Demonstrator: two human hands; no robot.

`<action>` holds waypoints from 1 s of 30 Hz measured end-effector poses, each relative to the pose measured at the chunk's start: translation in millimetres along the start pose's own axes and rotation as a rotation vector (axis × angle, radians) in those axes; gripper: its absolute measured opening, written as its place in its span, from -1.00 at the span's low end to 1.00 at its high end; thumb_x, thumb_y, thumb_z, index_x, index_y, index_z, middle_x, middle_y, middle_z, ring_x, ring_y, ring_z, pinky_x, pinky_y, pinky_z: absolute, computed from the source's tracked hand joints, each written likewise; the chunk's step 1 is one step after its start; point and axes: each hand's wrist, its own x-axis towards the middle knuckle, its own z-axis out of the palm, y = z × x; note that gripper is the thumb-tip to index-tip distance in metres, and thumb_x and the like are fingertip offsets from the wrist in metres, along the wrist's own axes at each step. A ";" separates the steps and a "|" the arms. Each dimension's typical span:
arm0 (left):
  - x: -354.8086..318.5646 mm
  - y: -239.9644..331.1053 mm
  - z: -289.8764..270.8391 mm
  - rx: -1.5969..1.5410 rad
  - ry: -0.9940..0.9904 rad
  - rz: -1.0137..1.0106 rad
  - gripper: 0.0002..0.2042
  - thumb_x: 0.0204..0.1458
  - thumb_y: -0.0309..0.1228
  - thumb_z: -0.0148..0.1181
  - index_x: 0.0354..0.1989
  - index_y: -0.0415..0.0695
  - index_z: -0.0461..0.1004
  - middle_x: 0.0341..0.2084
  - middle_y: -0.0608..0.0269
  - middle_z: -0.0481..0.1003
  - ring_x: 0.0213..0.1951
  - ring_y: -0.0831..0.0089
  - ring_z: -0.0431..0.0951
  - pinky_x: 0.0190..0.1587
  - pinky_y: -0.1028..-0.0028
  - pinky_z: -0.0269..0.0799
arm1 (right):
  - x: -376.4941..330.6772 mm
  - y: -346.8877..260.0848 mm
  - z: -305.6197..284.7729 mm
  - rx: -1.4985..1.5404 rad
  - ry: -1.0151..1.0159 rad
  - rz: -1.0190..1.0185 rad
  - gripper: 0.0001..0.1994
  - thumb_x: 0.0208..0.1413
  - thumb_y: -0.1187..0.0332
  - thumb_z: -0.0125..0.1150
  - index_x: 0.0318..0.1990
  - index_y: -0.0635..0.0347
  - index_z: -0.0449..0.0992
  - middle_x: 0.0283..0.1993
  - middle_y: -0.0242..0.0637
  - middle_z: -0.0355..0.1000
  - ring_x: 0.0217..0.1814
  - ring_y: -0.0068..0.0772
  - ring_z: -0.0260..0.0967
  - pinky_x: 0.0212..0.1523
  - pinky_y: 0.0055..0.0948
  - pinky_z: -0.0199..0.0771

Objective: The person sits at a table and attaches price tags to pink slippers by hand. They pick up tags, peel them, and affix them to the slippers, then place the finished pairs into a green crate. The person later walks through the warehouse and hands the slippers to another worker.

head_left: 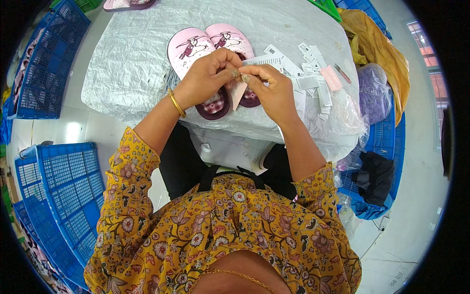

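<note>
Head view: nearest, two bare hands are brought together over a table, thumbs and fingertips curled in and almost touching. The left hand (205, 73) is closed to a pinch, as is the right hand (273, 93); a pale card (238, 94) seems to be held by its upper end in both pinches, though whether a thin string is gripped too cannot be told. The card's long axis is slanted toward the body and slightly left, and neither hand is clearly nearer to it.

Just beneath, two pink slippers are set side by side, soles down, heels toward the wearer and toes pointed away, slightly left. The left slipper (188, 48) is partly covered by the left hand; the right slipper (228, 36) is crossed by the meeting fingertips. The key relation is judged to be the card's place above the gap between the heels.

Beyond the right hand, loose paper tags (307, 82) are scattered, with small snips (342, 73) beside them. Farthest, another slipper (128, 4) is seen at the table's (132, 63) far edge.
</note>
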 end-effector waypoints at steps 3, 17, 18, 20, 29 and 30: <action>-0.8 0.2 1.1 -0.016 0.025 0.008 -0.89 0.18 -0.54 0.05 -0.15 -0.23 0.40 -0.40 0.35 0.49 -0.39 0.67 0.46 -0.29 0.63 0.42 | -0.1 -0.8 0.2 0.024 0.000 0.024 -0.85 0.11 0.50 0.20 -0.17 0.23 0.60 -0.31 -0.34 0.53 -0.39 -0.66 0.43 -0.38 -0.62 0.44; -3.7 2.1 -1.8 0.008 0.018 0.012 -0.87 0.18 -0.51 0.07 -0.12 -0.20 0.36 -0.33 0.35 0.49 -0.37 0.68 0.40 -0.30 0.65 0.37 | 1.8 4.2 0.2 0.006 0.021 0.054 -0.84 0.07 0.54 0.23 -0.17 0.21 0.59 -0.31 -0.37 0.53 -0.40 -0.68 0.39 -0.36 -0.63 0.40; -4.0 2.8 -1.6 0.019 0.018 0.003 -0.87 0.18 -0.51 0.07 -0.12 -0.20 0.36 -0.33 0.35 0.49 -0.37 0.68 0.40 -0.30 0.65 0.37 | 1.9 3.7 -0.1 -0.001 0.018 0.055 -0.84 0.07 0.55 0.23 -0.17 0.22 0.59 -0.31 -0.37 0.53 -0.40 -0.68 0.39 -0.36 -0.63 0.40; -3.6 1.5 -2.0 0.019 0.010 0.008 -0.87 0.18 -0.51 0.07 -0.12 -0.20 0.36 -0.33 0.35 0.48 -0.37 0.68 0.40 -0.30 0.65 0.37 | 1.7 3.9 -0.5 -0.005 0.017 0.054 -0.84 0.07 0.55 0.23 -0.18 0.22 0.59 -0.31 -0.36 0.53 -0.40 -0.67 0.39 -0.36 -0.63 0.40; -1.6 -6.1 -0.1 0.074 0.050 0.030 -0.85 0.10 -0.56 0.12 -0.15 -0.21 0.40 -0.44 0.38 0.50 -0.37 0.68 0.47 -0.27 0.62 0.41 | 0.8 4.0 0.4 -0.061 0.005 0.005 -0.85 0.05 0.53 0.25 -0.19 0.21 0.59 -0.32 -0.35 0.50 -0.41 -0.62 0.40 -0.38 -0.61 0.40; -0.9 -7.6 0.0 0.098 0.053 0.034 -0.84 0.09 -0.57 0.11 -0.14 -0.21 0.40 -0.43 0.37 0.50 -0.37 0.68 0.47 -0.26 0.62 0.42 | 1.1 3.9 -0.1 -0.058 0.002 0.002 -0.85 0.05 0.53 0.26 -0.20 0.21 0.59 -0.33 -0.34 0.49 -0.42 -0.61 0.39 -0.38 -0.60 0.40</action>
